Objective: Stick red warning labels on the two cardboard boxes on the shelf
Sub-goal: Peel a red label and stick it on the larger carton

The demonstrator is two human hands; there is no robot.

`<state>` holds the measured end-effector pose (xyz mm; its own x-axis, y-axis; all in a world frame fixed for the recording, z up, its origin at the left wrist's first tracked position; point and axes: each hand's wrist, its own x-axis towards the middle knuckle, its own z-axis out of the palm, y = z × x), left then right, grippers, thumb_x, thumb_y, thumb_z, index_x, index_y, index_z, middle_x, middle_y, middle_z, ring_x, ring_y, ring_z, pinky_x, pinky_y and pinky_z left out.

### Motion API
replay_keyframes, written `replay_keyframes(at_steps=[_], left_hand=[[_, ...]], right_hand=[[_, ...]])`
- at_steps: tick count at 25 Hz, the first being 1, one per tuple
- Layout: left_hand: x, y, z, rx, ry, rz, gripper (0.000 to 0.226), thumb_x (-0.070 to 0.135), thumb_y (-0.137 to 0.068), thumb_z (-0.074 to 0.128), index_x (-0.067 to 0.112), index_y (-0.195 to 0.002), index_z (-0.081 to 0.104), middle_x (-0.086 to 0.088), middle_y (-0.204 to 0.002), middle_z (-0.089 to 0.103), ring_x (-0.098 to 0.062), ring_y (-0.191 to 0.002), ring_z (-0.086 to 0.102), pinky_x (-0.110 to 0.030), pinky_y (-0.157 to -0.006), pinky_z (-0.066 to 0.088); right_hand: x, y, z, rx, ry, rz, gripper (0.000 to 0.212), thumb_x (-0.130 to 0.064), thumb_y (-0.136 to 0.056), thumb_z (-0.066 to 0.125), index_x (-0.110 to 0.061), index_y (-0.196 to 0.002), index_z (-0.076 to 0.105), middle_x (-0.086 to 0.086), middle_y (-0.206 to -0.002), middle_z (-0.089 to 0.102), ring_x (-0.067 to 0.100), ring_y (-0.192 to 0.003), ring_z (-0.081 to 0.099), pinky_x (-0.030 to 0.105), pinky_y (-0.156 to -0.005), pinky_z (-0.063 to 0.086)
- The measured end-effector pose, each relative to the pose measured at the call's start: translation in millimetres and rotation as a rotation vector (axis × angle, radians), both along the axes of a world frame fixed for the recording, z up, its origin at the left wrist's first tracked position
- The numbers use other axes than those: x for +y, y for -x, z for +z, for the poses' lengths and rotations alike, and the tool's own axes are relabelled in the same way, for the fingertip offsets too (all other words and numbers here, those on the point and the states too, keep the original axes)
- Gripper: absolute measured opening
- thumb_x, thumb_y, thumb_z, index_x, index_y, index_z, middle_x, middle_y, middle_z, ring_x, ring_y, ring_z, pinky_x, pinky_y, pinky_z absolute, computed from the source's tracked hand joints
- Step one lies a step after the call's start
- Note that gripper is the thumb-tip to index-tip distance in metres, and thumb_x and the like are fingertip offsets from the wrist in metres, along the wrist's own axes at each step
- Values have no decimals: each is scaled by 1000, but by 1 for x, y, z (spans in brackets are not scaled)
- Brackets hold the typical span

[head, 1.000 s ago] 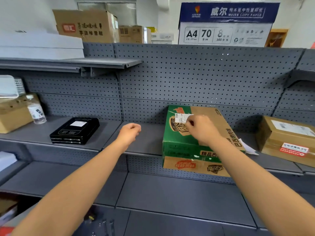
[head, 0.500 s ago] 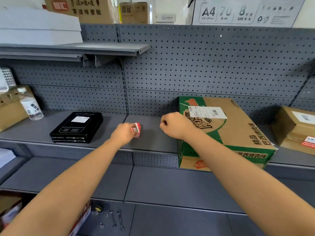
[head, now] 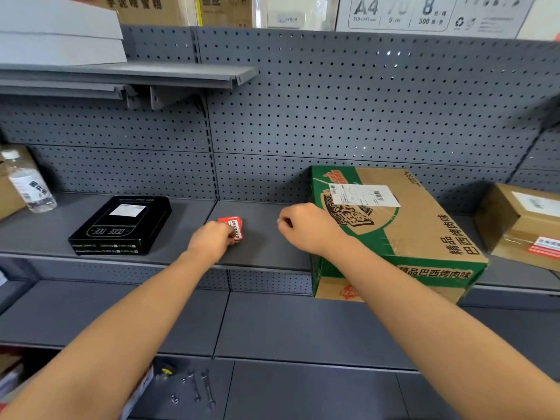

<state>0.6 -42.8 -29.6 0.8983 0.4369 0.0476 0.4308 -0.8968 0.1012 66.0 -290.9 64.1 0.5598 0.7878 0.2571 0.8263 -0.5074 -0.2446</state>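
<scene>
A green and brown cardboard box [head: 403, 237] with a white shipping label on top stands on the grey shelf [head: 266, 247]. A second, plain brown box [head: 515, 219] sits at the far right and bears a red label [head: 544, 247] on its front. My left hand [head: 209, 241] grips a small stack of red warning labels [head: 234, 227] above the shelf, left of the green box. My right hand [head: 306, 228] hovers beside the green box's left edge with fingers curled and nothing visible in it.
A black flat box [head: 121, 225] lies on the shelf to the left, and a water bottle [head: 27, 183] stands further left. Pegboard backs the shelf. A short upper shelf [head: 181, 75] juts out above left. Wrenches and small parts [head: 197, 386] lie on the bottom level.
My right hand left the white shipping label on the green box and moved left toward my left hand. The red labels in my left hand came into sight.
</scene>
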Motion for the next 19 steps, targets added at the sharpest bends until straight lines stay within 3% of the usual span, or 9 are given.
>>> replay_keyframes(at_steps=[3,5,8,13,16,19], left_hand=[[1,4,3,2,28,12,21,25,-101,61,21,-116,75,-13,-116,70,-36,-103,66,-40,-84,57],[-3,6,4,-68,28,41,22,22,-102,58,17,-113,76,-13,-111,71,-36,-97,67,-42,-80,59],[-25,10,16,-355,76,58,22,22,-101,59,8,-89,72,-6,-85,66,-31,-83,65,-37,-63,52],[-87,16,65,-754,233,8,10,9,-91,62,12,-84,68,2,-86,64,-20,-86,59,-31,-71,46],[-136,19,95,-858,241,-88,8,12,-94,65,13,-89,71,5,-89,67,-15,-87,58,-25,-77,44],[-186,14,112,-935,215,-182,6,16,-95,67,15,-94,73,6,-92,69,-12,-90,58,-25,-80,46]], right_hand=[[-3,0,-2,-33,-66,15,38,-31,-102,45,-26,-65,42,-1,-73,55,25,-71,54,38,-61,51],[-5,1,-1,-47,-121,31,38,-32,-103,46,-23,-67,45,-2,-72,54,23,-70,52,37,-60,49],[-9,2,0,-64,-250,66,35,-28,-103,48,-18,-69,48,-4,-67,48,22,-67,49,38,-61,46],[-16,8,1,13,-390,52,26,-27,-100,53,-14,-83,66,1,-80,65,21,-76,58,41,-72,51],[-33,7,13,175,-541,-30,22,-28,-101,58,-14,-91,73,-3,-84,71,15,-78,61,32,-73,49],[-68,5,28,377,-744,-91,24,-35,-100,59,-22,-85,74,-9,-83,73,7,-80,65,28,-75,50]])
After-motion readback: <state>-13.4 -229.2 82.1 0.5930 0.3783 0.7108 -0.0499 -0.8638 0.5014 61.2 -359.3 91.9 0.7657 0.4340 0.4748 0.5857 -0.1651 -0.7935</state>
